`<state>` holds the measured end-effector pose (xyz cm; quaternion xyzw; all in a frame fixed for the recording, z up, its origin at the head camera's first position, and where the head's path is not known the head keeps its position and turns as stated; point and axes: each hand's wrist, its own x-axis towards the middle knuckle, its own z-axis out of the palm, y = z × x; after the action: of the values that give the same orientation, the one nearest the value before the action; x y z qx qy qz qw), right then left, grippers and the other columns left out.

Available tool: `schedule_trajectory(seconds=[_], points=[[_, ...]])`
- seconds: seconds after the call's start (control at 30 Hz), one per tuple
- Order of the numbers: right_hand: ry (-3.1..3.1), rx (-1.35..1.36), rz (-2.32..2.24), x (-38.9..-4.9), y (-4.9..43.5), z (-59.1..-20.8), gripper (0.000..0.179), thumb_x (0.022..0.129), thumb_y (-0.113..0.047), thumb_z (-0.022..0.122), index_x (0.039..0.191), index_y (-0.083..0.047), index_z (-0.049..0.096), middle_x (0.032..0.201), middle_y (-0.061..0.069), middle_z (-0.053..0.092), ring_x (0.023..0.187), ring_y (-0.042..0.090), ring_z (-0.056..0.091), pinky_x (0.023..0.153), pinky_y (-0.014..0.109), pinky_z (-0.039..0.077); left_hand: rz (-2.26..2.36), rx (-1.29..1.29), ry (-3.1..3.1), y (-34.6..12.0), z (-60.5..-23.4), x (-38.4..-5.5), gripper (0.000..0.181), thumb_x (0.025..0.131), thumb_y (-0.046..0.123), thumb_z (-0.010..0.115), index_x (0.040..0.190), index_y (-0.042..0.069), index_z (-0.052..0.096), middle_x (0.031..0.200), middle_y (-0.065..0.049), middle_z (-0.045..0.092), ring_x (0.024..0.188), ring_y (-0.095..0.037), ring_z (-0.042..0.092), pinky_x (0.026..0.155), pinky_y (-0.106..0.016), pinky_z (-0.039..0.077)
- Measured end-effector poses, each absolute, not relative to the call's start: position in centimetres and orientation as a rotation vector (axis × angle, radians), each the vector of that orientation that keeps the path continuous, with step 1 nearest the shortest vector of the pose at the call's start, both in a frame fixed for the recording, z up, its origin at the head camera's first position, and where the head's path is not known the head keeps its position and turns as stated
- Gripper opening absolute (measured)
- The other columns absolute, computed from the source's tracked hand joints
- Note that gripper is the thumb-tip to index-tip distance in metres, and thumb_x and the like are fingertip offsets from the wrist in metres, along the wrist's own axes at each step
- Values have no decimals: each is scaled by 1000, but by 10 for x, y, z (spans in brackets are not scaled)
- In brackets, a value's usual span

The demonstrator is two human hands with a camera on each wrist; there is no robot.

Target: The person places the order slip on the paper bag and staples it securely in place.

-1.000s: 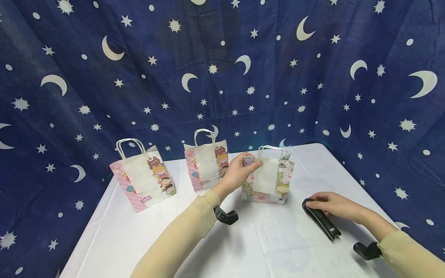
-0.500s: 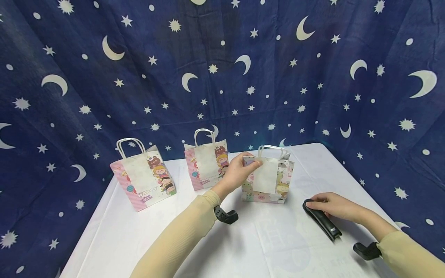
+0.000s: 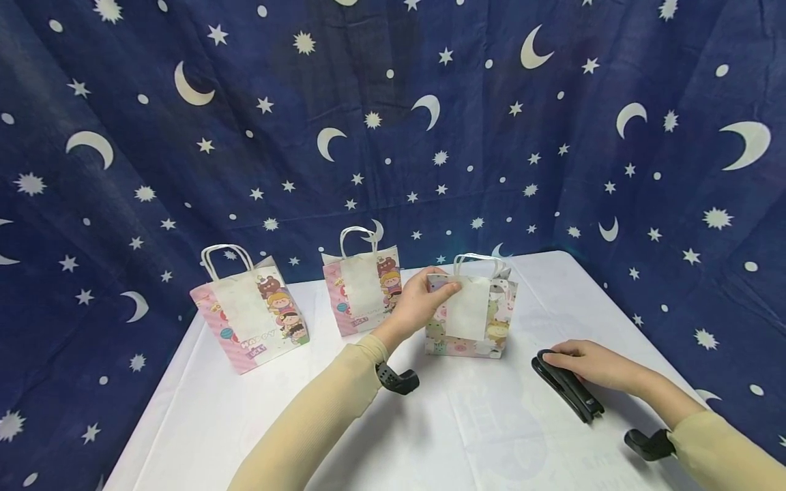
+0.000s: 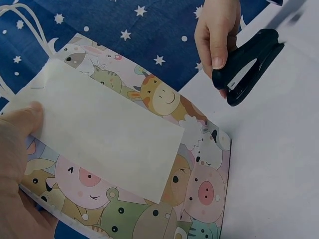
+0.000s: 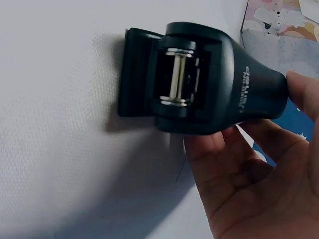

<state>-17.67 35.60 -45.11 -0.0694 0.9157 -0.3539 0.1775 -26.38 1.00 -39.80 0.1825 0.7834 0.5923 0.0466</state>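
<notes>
My left hand (image 3: 424,300) pinches the upper left edge of a small paper gift bag (image 4: 199,199) printed with cartoon animals. Its thumb lies on a blank white paper rectangle (image 4: 109,134) on the bag's front, beneath the white twisted handles (image 3: 479,258). A thin staple-like line (image 4: 37,88) shows near the rectangle's top. To the bag's right, my right hand (image 3: 598,361) grips a black stapler (image 3: 566,385) by its rear end, thumb on top. The stapler's front (image 5: 177,79) points away from the bag, toward the near right. Several left fingers are hidden behind the bag.
Two pink-and-white gift bags stand upright on the left, one farther left (image 3: 248,307) and one in the middle (image 3: 362,286). All stand on a white-covered table (image 3: 467,423). A dark blue curtain (image 3: 276,123) with moons and stars hangs behind.
The head view has shifted slightly. In the right hand the stapler has rolled a little, so the gap along its side shows more. The left hand's grip on the animal bag is unchanged.
</notes>
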Motion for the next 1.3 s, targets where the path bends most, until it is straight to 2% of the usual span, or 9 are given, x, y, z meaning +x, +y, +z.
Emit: schedule_trajectory(seconds=[0.27, 0.47, 0.6, 0.7, 0.8, 0.93, 1.03, 1.17, 1.3], points=[[2572, -218, -1088, -174, 357, -452, 47, 102, -36, 62, 126, 4, 64, 85, 5, 58, 71, 21, 54, 62, 31, 43, 1795, 575, 2438, 15, -398, -276, 30, 97, 43, 70, 116, 20, 63, 72, 1, 43, 61, -13, 43, 51, -30, 35], [2587, -209, -1091, -174, 357, -456, 50, 102, -38, 63, 129, 5, 63, 90, 6, 60, 71, 21, 55, 63, 31, 43, 1830, 614, 2431, 20, -397, -292, 27, 99, 41, 69, 115, 20, 65, 73, 0, 45, 60, -13, 43, 52, -30, 36], [2589, -204, -1084, -174, 356, -458, 53, 102, -39, 63, 131, 5, 61, 91, 6, 61, 72, 22, 55, 62, 31, 44, 1851, 634, 2415, 23, -397, -303, 26, 99, 38, 69, 114, 18, 65, 83, 1, 55, 69, -12, 51, 60, -28, 44], [2591, -200, -1083, -173, 353, -457, 53, 102, -39, 63, 131, 6, 61, 90, 6, 60, 72, 22, 55, 62, 31, 43, 1843, 639, 2409, 25, -395, -310, 27, 100, 38, 69, 115, 17, 64, 102, 0, 64, 85, -13, 60, 75, -30, 51], [2590, -200, -1084, -172, 351, -457, 52, 102, -39, 63, 130, 5, 62, 91, 7, 60, 72, 23, 55, 63, 32, 44, 1835, 644, 2413, 26, -395, -317, 29, 99, 39, 69, 116, 16, 64, 108, 0, 65, 92, -14, 61, 81, -32, 52], [2590, -196, -1086, -171, 351, -458, 53, 102, -39, 63, 131, 5, 61, 96, 7, 62, 74, 23, 56, 64, 33, 45, 1811, 645, 2431, 28, -396, -324, 31, 99, 39, 70, 120, 17, 65, 87, 1, 56, 74, -12, 52, 65, -29, 45], [2595, -193, -1084, -170, 352, -458, 53, 102, -39, 63, 131, 5, 61, 97, 7, 62, 74, 23, 56, 64, 33, 45, 1786, 647, 2443, 30, -397, -327, 33, 99, 38, 70, 125, 18, 64, 82, -2, 47, 70, -15, 44, 60, -31, 38], [2602, -195, -1080, -169, 356, -457, 50, 102, -39, 62, 130, 3, 63, 95, 7, 62, 73, 23, 56, 64, 33, 45, 1804, 679, 2423, 32, -394, -329, 41, 98, 34, 72, 134, 19, 59, 112, 1, 58, 91, -15, 51, 75, -31, 45], [2600, -184, -1096, -168, 361, -454, 51, 103, -39, 60, 132, 3, 62, 99, 7, 64, 77, 23, 58, 67, 35, 47, 1837, 741, 2406, 33, -390, -330, 51, 97, 31, 73, 142, 18, 53, 133, 2, 58, 111, -17, 53, 90, -35, 45]])
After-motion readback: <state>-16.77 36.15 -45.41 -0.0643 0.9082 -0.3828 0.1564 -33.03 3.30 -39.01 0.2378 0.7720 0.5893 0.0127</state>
